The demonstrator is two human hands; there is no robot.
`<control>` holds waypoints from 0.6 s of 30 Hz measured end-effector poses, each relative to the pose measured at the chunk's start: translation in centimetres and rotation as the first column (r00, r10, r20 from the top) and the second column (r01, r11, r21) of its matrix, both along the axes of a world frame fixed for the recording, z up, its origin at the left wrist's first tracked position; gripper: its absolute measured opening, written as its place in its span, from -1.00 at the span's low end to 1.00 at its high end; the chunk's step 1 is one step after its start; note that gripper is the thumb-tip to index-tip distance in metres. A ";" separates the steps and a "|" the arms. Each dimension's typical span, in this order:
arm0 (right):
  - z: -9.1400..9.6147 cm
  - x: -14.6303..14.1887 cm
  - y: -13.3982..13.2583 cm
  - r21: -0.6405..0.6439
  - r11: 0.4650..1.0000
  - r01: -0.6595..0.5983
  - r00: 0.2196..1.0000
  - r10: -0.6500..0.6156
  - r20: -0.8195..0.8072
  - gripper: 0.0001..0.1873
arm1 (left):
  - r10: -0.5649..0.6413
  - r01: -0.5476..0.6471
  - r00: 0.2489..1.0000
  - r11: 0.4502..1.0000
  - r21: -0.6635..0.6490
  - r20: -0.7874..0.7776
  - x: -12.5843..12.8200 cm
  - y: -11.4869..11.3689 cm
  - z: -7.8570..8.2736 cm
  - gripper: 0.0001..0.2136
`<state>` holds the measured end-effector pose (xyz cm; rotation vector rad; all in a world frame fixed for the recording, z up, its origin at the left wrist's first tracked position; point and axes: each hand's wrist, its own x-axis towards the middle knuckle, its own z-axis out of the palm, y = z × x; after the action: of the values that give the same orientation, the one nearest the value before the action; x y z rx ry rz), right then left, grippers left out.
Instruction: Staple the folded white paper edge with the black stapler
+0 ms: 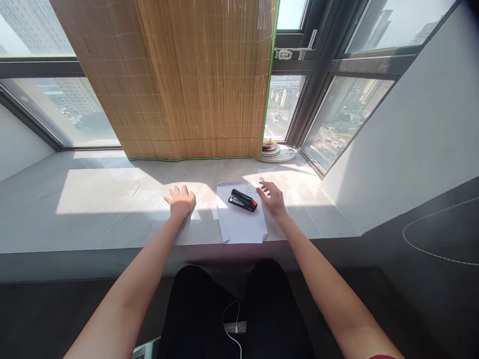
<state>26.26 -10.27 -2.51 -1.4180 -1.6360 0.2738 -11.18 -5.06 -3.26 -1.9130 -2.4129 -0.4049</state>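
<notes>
A sheet of white paper (241, 224) lies on the grey window ledge (93, 209) in front of me. On its far part rests a black stapler with an orange tip (242, 200). My left hand (180, 200) lies flat on the ledge left of the paper, fingers spread, holding nothing. My right hand (273, 198) hovers at the paper's right edge, just right of the stapler, fingers apart and empty. A few small staples (261, 179) lie beyond the fingertips.
A bamboo blind (194, 80) hangs over the middle window. Stacked plates (275, 150) sit in the far right corner of the ledge. A white wall (404, 134) closes the right side. A white cable (232, 324) lies on my lap.
</notes>
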 end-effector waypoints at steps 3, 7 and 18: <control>-0.9 4.9 0.3 -0.215 0.960 0.179 0.964 -0.127 0.235 -0.55 | 0.007 -0.007 1.000 1.000 0.013 -0.004 -0.1 0.0 0.0 -0.48; -1.5 5.9 -0.1 -0.187 0.959 0.211 0.930 -0.138 0.340 -0.55 | 0.011 -0.011 1.000 1.000 0.001 0.007 -0.2 -0.2 0.4 -0.49; -0.9 -4.7 -1.2 -0.209 0.937 -0.281 0.958 0.285 -0.010 -0.46 | 0.000 0.001 1.000 0.999 0.035 -0.021 0.1 -0.9 0.8 -0.48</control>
<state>21.59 -11.42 -3.43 -1.3364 -1.8736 0.6144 -11.13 -5.96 -2.49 -1.8946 -2.3760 -0.4212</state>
